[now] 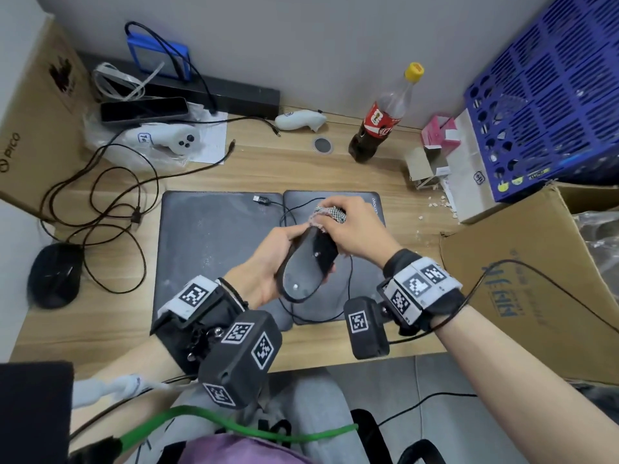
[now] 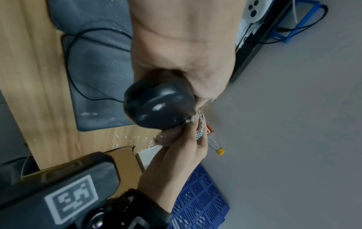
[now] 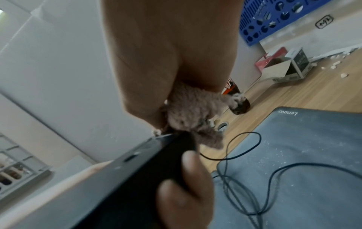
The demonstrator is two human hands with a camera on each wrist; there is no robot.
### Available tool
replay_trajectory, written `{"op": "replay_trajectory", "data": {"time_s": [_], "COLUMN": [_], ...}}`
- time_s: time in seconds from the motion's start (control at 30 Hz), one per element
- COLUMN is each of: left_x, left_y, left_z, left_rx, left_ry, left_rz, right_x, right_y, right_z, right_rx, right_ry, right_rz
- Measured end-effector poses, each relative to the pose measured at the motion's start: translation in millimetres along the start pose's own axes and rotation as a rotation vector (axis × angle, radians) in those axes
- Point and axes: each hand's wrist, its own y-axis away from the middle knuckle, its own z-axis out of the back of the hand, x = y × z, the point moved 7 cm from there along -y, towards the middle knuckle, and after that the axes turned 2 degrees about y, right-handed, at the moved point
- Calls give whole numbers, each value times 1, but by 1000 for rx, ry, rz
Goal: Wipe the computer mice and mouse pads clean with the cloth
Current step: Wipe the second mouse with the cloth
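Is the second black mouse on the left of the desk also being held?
No. The second black mouse lies untouched on the desk; both hands are at the other mouse.

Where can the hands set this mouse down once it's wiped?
Freest patch: the dusty grey left mouse pad, bare but for a plug at its far edge. The bare wooden desk strip before it is open too. The right Lenovo mouse pad carries looped black cable; the far left holds tangled cords and a second black mouse.

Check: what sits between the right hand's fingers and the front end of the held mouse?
The cloth, bunched in the right hand against the mouse; clearest in the right wrist view.
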Motion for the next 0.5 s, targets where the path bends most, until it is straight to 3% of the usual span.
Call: {"op": "replay_trajectory", "data": {"time_s": [0.27, 0.43, 0.5], "left_x": [2, 6, 3], "left_y": [-2, -6, -7], "left_z": [14, 8, 18], "left_rx": [-152, -178, -205], "left_ry": [9, 109, 153], "left_rz": [-12, 5, 4], "right_x": [-2, 28, 29], "right_y": [7, 10, 18], "right_z": [-1, -19, -25], "right_rx": [161, 158, 199], "right_ry": [52, 150, 87], "right_rz": [-50, 128, 123]}}
